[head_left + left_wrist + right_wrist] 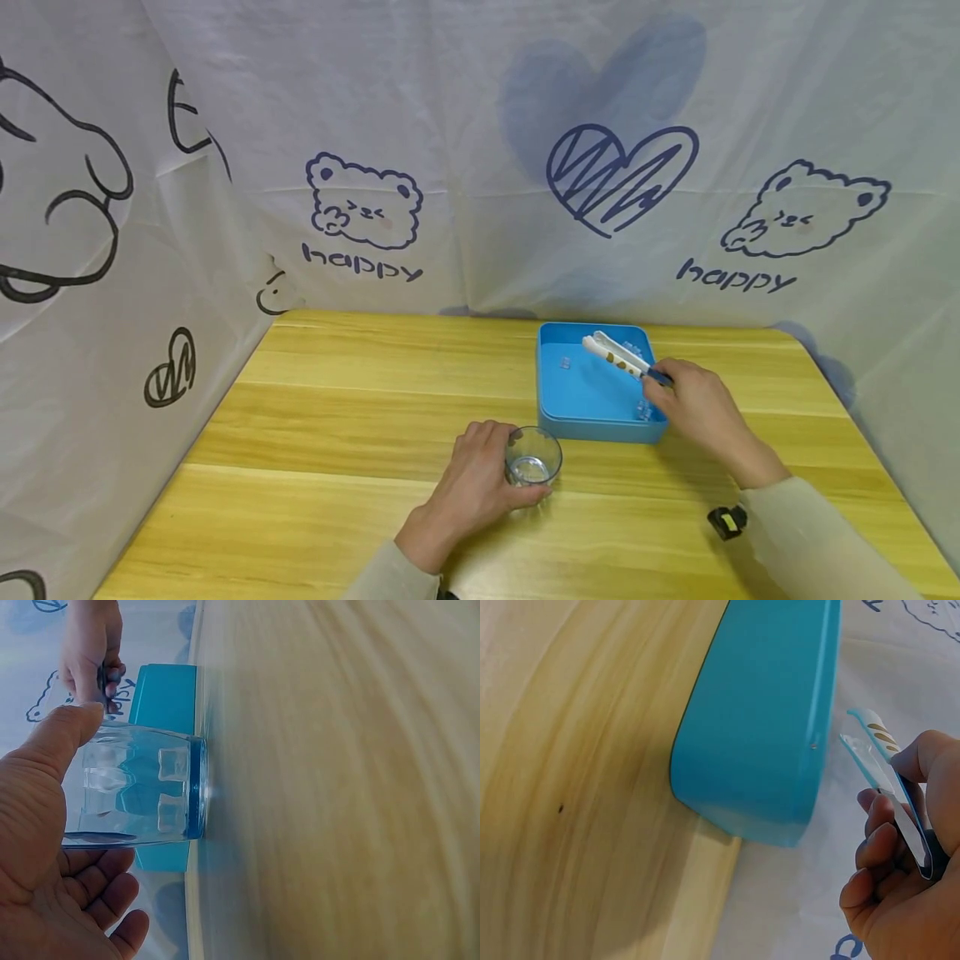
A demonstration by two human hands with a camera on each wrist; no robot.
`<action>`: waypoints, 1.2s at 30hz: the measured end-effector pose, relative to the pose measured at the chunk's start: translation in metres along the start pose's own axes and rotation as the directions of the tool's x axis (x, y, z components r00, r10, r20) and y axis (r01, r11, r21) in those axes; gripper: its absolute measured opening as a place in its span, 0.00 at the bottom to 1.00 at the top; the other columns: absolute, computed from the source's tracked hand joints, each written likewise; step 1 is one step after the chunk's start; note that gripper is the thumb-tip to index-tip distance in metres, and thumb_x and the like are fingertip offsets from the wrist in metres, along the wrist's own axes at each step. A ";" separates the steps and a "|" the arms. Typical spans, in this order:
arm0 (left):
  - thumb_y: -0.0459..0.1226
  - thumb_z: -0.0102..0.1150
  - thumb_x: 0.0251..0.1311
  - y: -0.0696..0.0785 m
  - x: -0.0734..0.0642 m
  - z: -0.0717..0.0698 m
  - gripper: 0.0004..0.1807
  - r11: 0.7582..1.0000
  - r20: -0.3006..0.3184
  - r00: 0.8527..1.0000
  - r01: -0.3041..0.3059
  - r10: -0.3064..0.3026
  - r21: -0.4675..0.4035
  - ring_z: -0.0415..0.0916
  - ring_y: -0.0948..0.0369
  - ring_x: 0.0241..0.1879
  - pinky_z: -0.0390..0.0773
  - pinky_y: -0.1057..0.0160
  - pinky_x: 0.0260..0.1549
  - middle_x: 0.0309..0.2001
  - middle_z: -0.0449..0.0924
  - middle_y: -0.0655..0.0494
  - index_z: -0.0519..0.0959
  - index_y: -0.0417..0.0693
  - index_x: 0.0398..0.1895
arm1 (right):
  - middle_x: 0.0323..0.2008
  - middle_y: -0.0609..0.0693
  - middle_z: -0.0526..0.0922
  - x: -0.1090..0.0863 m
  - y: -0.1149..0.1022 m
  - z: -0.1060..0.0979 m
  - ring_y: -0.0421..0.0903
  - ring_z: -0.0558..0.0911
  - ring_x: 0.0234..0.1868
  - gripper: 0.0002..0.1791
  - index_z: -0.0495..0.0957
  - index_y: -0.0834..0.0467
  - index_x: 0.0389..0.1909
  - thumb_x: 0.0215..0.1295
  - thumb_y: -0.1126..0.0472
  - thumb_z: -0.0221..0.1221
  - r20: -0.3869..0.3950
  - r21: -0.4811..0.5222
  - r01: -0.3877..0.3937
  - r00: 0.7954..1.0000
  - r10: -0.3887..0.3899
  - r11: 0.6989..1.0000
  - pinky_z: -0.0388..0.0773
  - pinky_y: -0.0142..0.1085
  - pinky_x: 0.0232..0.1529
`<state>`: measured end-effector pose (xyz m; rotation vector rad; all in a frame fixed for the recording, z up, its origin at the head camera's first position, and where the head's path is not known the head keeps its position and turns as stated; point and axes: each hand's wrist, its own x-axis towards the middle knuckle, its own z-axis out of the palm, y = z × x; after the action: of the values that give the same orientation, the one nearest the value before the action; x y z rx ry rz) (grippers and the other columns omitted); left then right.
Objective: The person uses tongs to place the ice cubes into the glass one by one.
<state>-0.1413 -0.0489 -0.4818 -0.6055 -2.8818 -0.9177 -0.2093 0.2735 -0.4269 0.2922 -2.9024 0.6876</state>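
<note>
My left hand (474, 479) holds a clear drinking glass (534, 454) that stands upright on the table, thumb on the near side and fingers at the left. The glass has square dimples in its wall, seen in the left wrist view. Over the blue box (600, 429), my right hand (703, 410) grips small tongs (619, 357) by their dark bend. Their white arms, one with brown spots, point left and stand apart, with nothing visible between the tips. Several small clear cubes lie in the box, one cube (566, 363) at its left and others near the right side.
The box stands behind and to the right of the glass on a wood-grain table (337, 417). White printed cloth (465, 150) hangs behind the table and along its left side. A black strap piece (727, 522) shows by my right sleeve.
</note>
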 end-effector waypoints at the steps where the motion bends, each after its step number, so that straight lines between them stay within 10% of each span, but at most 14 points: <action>1: 0.60 0.80 0.48 0.000 0.000 0.000 0.42 1.000 0.000 1.000 -0.001 0.001 0.000 0.74 0.55 0.54 0.72 0.52 0.56 0.53 0.82 0.53 0.77 0.44 0.60 | 0.27 0.51 0.76 0.001 0.001 0.001 0.48 0.73 0.28 0.11 0.79 0.62 0.38 0.76 0.57 0.57 0.007 -0.005 -0.008 1.000 0.008 1.000 0.67 0.40 0.29; 36: 0.60 0.80 0.48 -0.001 0.000 0.001 0.43 1.000 -0.004 1.000 -0.007 0.008 0.006 0.73 0.56 0.53 0.72 0.53 0.56 0.52 0.82 0.52 0.77 0.44 0.60 | 0.21 0.47 0.62 0.033 -0.005 0.029 0.46 0.67 0.23 0.12 0.77 0.58 0.29 0.73 0.57 0.58 0.129 -0.093 0.052 0.991 -0.039 0.994 0.58 0.38 0.27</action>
<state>-0.1417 -0.0492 -0.4831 -0.6126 -2.8754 -0.9080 -0.2428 0.2510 -0.4445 0.4032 -3.0271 0.5387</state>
